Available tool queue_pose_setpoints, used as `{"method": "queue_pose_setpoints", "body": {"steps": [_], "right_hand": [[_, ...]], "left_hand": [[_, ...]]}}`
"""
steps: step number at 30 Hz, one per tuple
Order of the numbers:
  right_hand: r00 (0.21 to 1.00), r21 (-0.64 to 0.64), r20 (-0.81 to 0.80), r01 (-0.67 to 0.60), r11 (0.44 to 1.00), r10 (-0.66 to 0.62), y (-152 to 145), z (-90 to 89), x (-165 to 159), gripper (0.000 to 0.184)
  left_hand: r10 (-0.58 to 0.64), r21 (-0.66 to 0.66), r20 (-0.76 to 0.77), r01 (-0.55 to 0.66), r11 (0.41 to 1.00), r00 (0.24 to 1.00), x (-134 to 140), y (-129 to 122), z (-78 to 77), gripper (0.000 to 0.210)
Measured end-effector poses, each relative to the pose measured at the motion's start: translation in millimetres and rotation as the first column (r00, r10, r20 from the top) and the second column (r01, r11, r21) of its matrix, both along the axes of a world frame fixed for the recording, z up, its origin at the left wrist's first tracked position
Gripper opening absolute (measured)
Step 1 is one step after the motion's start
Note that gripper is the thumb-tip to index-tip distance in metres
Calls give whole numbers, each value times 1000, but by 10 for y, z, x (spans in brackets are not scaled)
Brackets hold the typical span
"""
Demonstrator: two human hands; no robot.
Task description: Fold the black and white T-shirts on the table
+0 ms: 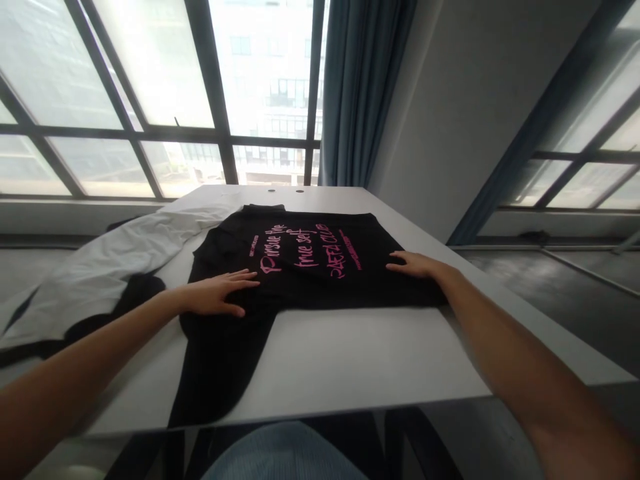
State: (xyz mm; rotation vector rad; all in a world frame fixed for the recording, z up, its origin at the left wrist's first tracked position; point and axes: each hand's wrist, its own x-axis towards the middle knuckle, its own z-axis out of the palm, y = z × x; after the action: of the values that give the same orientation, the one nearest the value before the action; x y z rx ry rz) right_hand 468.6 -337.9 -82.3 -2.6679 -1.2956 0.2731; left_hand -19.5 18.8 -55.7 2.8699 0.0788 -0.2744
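A black T-shirt (310,287) with pink lettering lies spread flat and sideways, its collar end to the left and its hem to the right. One sleeve hangs toward the near table edge. My left hand (217,293) rests on the shirt near the shoulder, fingers stretched out beside the lettering. Over at the hem end, my right hand (413,265) lies on the fabric with its fingers extended and apart. Neither hand grips the cloth.
The shirt lies on a white table (360,353). Left of it is a crumpled white garment (135,247) with black parts. Windows (265,73), a blue curtain (365,87) and a pillar (450,113) stand beyond the table.
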Motion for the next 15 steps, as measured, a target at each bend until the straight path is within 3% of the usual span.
{"method": "queue_pose_setpoints", "body": {"steps": [5, 10, 15], "right_hand": [[994, 104, -88, 68, 992, -59, -531, 52, 232, 65], [975, 68, -124, 192, 979, -183, -805, 143, 280, 82], [970, 11, -229, 91, 996, -86, -870, 263, 115, 95]], "left_hand": [[75, -142, -12, -76, 987, 997, -466, 414, 92, 71], [178, -187, 10, -173, 967, 984, -677, 657, 87, 65], [225, -223, -16, -223, 949, 974, -784, 591, 232, 62]]}}
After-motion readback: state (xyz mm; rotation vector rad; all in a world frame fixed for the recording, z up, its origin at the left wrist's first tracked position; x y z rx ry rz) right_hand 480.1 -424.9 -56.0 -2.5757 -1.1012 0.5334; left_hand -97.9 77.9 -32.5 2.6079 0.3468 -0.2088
